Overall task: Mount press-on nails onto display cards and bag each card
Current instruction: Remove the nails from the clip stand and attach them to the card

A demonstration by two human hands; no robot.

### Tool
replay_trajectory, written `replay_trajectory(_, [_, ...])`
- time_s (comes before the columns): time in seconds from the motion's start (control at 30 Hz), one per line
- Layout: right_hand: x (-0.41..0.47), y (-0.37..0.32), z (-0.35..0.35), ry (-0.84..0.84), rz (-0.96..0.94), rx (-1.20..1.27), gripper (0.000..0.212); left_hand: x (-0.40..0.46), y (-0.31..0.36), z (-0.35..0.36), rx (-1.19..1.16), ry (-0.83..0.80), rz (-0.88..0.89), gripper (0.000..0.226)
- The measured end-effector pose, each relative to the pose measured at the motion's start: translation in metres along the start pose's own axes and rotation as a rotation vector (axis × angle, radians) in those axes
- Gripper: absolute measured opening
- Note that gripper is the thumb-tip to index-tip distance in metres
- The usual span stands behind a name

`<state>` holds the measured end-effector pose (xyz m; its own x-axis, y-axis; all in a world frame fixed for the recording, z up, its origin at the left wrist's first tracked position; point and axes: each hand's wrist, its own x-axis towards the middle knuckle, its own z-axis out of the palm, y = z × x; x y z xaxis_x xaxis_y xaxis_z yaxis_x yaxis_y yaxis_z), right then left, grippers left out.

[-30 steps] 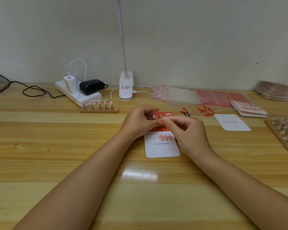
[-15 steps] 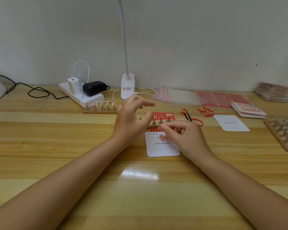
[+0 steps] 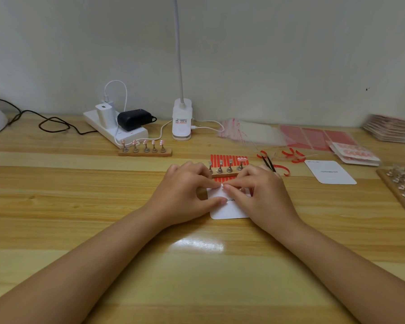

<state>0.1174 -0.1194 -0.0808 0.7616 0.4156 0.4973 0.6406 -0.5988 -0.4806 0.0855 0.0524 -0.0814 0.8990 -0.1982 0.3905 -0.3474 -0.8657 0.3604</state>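
On the wooden desk (image 3: 103, 195), both hands, left (image 3: 185, 192) and right (image 3: 262, 195), pinch a nail onto the display card (image 3: 229, 210) beneath them.

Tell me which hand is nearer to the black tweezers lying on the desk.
Right. The right hand sits just below-left of the black tweezers, its knuckles almost under them. The left hand lies farther left, across the white card.

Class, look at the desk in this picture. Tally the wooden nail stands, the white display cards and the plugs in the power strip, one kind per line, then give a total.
Wooden nail stands: 3
White display cards: 2
Plugs in the power strip: 2
Total: 7
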Motion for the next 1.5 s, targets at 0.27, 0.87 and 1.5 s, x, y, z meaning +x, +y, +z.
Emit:
replay_trajectory(0.27, [-0.001, -0.002, 0.001, -0.021, -0.060, -0.078, 0.009, 0.000, -0.001, 0.001, -0.005, -0.006, -0.003, 0.037])
replay_trajectory(0.87, [-0.001, -0.006, -0.010, -0.077, -0.257, -0.360, 0.018, 0.001, -0.002, 0.003, -0.046, 0.003, -0.030, 0.034])
replay_trajectory(1.5, [0.007, 0.016, -0.012, 0.080, 0.026, 0.103, 0.015, 0.008, 0.008, -0.011, -0.077, -0.125, -0.078, 0.028])
